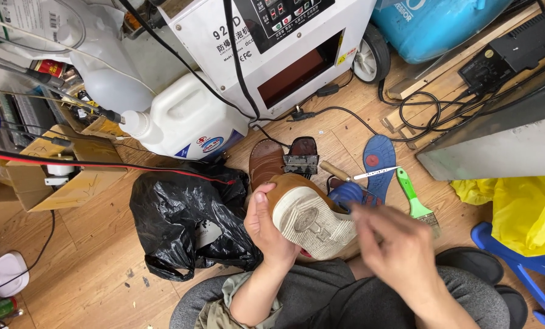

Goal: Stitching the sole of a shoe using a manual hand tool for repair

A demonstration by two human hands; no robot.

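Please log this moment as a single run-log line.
left hand: holds brown shoe sole-up | right hand: blurred beside sole | floor: black bag, green brush

Brown shoe [303,210], pale tread sole upturned, tilted, above the lap

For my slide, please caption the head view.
Left hand holds a brown shoe sole-up; blurred right hand beside it.

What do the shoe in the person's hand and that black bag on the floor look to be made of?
The shoe: its upper looks like matte tan leather or suede, its pale sole like moulded rubber with a raised tread pattern. The left hand grips it. The black bag looks like thin glossy plastic film, crinkled and catching highlights.
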